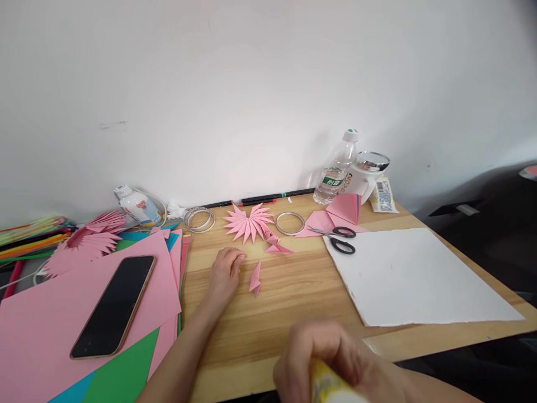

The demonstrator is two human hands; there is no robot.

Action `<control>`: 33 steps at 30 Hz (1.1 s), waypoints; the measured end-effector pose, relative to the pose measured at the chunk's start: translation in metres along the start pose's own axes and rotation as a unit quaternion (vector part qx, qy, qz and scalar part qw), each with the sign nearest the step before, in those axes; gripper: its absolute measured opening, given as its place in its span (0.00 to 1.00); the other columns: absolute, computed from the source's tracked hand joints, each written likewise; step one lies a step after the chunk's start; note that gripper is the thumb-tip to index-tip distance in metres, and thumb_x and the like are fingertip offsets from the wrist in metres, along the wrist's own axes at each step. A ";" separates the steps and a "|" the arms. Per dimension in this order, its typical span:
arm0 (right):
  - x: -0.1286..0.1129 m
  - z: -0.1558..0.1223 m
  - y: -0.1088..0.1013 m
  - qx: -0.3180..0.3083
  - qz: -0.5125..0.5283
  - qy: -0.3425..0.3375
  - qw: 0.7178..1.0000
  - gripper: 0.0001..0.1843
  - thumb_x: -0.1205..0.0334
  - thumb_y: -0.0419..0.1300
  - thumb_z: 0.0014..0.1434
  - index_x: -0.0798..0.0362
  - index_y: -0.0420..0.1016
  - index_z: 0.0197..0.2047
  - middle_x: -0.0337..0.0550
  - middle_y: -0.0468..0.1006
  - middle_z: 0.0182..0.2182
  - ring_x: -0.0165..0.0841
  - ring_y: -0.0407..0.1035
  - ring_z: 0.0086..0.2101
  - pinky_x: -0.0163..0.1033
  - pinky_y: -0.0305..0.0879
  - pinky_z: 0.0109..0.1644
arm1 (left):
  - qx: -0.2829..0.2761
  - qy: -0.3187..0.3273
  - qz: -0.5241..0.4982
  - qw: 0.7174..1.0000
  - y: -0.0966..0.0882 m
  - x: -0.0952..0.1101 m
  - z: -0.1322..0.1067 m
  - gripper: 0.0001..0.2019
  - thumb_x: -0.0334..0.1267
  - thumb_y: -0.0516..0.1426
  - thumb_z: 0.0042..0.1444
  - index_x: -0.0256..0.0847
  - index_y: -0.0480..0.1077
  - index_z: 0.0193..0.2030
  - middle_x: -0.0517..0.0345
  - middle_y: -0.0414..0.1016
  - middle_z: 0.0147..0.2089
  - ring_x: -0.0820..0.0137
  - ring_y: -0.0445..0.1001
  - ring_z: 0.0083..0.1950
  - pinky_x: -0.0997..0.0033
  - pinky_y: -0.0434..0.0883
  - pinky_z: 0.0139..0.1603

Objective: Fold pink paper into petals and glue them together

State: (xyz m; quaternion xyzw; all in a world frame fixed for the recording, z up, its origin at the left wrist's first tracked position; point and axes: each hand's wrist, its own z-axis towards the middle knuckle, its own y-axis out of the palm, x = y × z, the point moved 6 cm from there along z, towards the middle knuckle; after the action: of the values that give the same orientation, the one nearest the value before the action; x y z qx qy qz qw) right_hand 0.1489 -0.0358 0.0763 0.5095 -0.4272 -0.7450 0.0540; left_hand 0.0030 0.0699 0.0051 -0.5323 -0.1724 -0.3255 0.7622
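Observation:
My left hand [225,272] rests palm down on the wooden table [272,313], fingers loosely curled, holding nothing. A small folded pink paper piece [255,278] lies just right of it. Farther back sits a pink folded paper fan flower [248,221], with another folded pink piece [277,244] at its right. My right hand [335,364] is close to the camera at the bottom edge, blurred, its fingers wrapped round a yellow and white tube [331,386], perhaps a glue stick.
A black phone [114,305] lies on pink paper sheets [50,324] at the left. Scissors [340,239] rest by a large white sheet [415,277]. Metal rings [199,219], a water bottle [337,168], a white cup [366,173] and pens line the wall.

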 end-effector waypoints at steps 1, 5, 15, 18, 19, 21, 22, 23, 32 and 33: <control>-0.003 0.001 -0.006 -0.012 0.028 -0.019 0.999 0.22 0.45 0.65 0.45 0.54 0.68 0.34 0.36 0.69 0.23 0.20 0.63 0.22 0.25 0.58 0.26 | 0.001 0.010 0.001 1.000 0.000 0.002 -0.001 0.10 0.34 0.48 0.58 0.39 0.69 0.33 0.53 0.72 0.36 0.66 0.70 0.41 0.64 0.68 0.42; -0.009 -0.001 -0.049 0.050 -0.023 -0.040 0.998 0.22 0.49 0.66 0.46 0.54 0.66 0.38 0.41 0.72 0.25 0.26 0.65 0.24 0.30 0.62 0.26 | 0.029 0.081 0.026 0.996 -0.007 0.019 -0.006 0.08 0.31 0.49 0.57 0.40 0.69 0.36 0.52 0.71 0.42 0.63 0.67 0.49 0.59 0.67 0.49; -0.004 -0.022 -0.104 0.184 -0.090 0.004 0.979 0.13 0.57 0.59 0.56 0.55 0.67 0.42 0.44 0.70 0.36 0.26 0.62 0.28 0.34 0.60 0.33 | -0.177 0.244 0.068 0.951 -0.008 0.052 -0.021 0.11 0.30 0.50 0.59 0.43 0.73 0.36 0.58 0.77 0.41 0.66 0.69 0.51 0.58 0.64 0.56; -0.003 -0.020 -0.109 0.199 -0.179 0.015 0.963 0.14 0.52 0.56 0.58 0.56 0.65 0.38 0.40 0.68 0.31 0.24 0.59 0.25 0.33 0.57 0.30 | -0.201 0.277 0.070 0.937 -0.001 0.051 -0.026 0.10 0.33 0.50 0.59 0.41 0.72 0.40 0.55 0.75 0.45 0.67 0.69 0.53 0.58 0.63 0.58; -0.003 -0.020 -0.111 0.205 -0.220 0.018 0.953 0.16 0.50 0.54 0.59 0.56 0.65 0.38 0.39 0.68 0.29 0.24 0.59 0.24 0.33 0.57 0.30 | -0.204 0.284 0.076 0.934 0.001 0.051 -0.028 0.10 0.33 0.50 0.60 0.41 0.72 0.41 0.54 0.75 0.46 0.66 0.67 0.55 0.58 0.64 0.58; -0.005 -0.019 -0.113 0.216 -0.302 0.021 0.928 0.19 0.47 0.50 0.60 0.56 0.64 0.39 0.39 0.69 0.27 0.26 0.61 0.25 0.34 0.58 0.31 | -0.202 0.292 0.092 0.930 0.006 0.051 -0.033 0.11 0.32 0.49 0.60 0.39 0.71 0.42 0.52 0.73 0.48 0.65 0.64 0.58 0.59 0.64 0.57; -0.005 -0.019 -0.114 0.219 -0.334 0.023 0.917 0.19 0.46 0.50 0.60 0.56 0.64 0.39 0.39 0.70 0.27 0.27 0.62 0.26 0.35 0.59 0.32 | -0.196 0.291 0.099 0.931 0.008 0.051 -0.035 0.11 0.31 0.48 0.60 0.39 0.71 0.42 0.51 0.72 0.49 0.64 0.63 0.59 0.60 0.65 0.57; -0.004 -0.019 -0.114 0.220 -0.354 0.026 0.909 0.20 0.45 0.49 0.60 0.56 0.64 0.39 0.40 0.70 0.27 0.28 0.64 0.27 0.35 0.60 0.33 | -0.188 0.289 0.104 0.933 0.008 0.051 -0.037 0.12 0.31 0.47 0.61 0.39 0.71 0.43 0.50 0.71 0.50 0.65 0.63 0.59 0.61 0.65 0.57; 0.021 -0.004 -0.119 0.268 -0.246 0.027 0.931 0.23 0.42 0.52 0.56 0.55 0.61 0.39 0.45 0.73 0.33 0.32 0.71 0.33 0.42 0.68 0.39 | -0.188 0.352 0.096 0.912 0.007 0.056 -0.048 0.15 0.28 0.46 0.60 0.37 0.65 0.52 0.48 0.72 0.52 0.65 0.65 0.57 0.59 0.65 0.58; 0.022 -0.001 -0.119 0.270 -0.234 0.029 0.933 0.23 0.42 0.53 0.55 0.55 0.61 0.39 0.45 0.73 0.35 0.32 0.72 0.34 0.42 0.68 0.40 | -0.183 0.357 0.094 0.911 0.007 0.056 -0.048 0.15 0.28 0.46 0.60 0.37 0.65 0.52 0.47 0.72 0.52 0.65 0.65 0.58 0.59 0.65 0.58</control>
State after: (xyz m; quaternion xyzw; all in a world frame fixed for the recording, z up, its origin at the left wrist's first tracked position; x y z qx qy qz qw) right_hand 0.1816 0.0270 -0.0212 0.6118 -0.4791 -0.5779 -0.2495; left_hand 0.0445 0.0090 0.0164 -0.5245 0.2241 -0.4468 0.6893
